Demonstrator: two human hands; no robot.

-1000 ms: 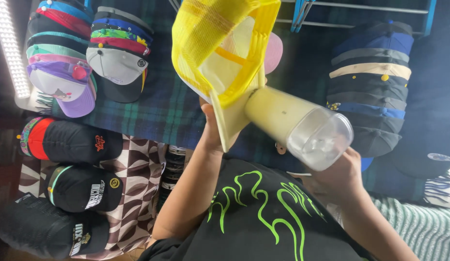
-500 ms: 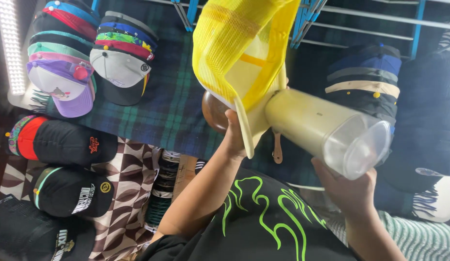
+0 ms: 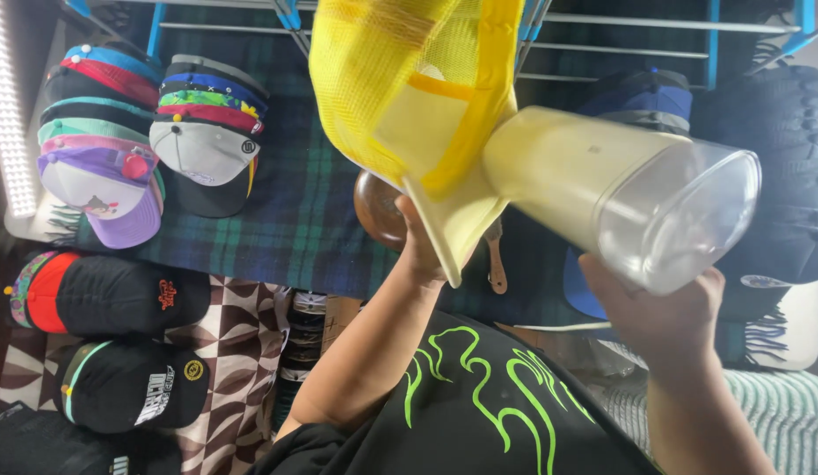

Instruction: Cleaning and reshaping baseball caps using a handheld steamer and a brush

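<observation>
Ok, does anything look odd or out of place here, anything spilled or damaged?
Nothing spilled or damaged. The one odd sight: the clear plastic container, held by the right hand, is pushed sideways into the yellow mesh cap, whose brim the left hand grips. The cap stacks sit neatly.

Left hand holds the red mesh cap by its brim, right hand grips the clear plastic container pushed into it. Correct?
Not quite: the head view shows the mesh cap is yellow, not red. The rest stands: the left hand holds it by the brim, and the right hand grips the clear plastic container pushed into it.
</observation>
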